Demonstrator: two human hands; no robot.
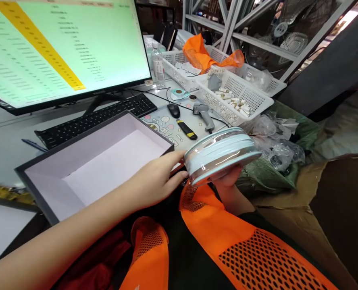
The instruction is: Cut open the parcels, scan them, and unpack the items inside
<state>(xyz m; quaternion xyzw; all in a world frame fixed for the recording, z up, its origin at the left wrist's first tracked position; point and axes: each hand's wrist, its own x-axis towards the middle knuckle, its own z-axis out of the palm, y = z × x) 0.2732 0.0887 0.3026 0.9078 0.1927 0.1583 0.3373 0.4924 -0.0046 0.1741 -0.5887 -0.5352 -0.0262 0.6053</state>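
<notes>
A round, flat tin (219, 153) in pale blue with silvery bands is held in front of me, tilted, just off the table's edge. My left hand (156, 179) presses its fingers and thumb against the tin's left side. My right hand (227, 179) supports the tin from underneath, mostly hidden by it. Just left of the tin lies an open box (91, 161) with a dark rim and a white, empty inside.
A monitor (61, 44) with a green spreadsheet, a black keyboard (100, 117), a mouse (173, 110), a yellow-black utility knife (187, 129) and a barcode scanner (205, 114) sit on the table. White baskets (236, 96), an orange vest (203, 54) and crumpled plastic bags (275, 137) lie at right.
</notes>
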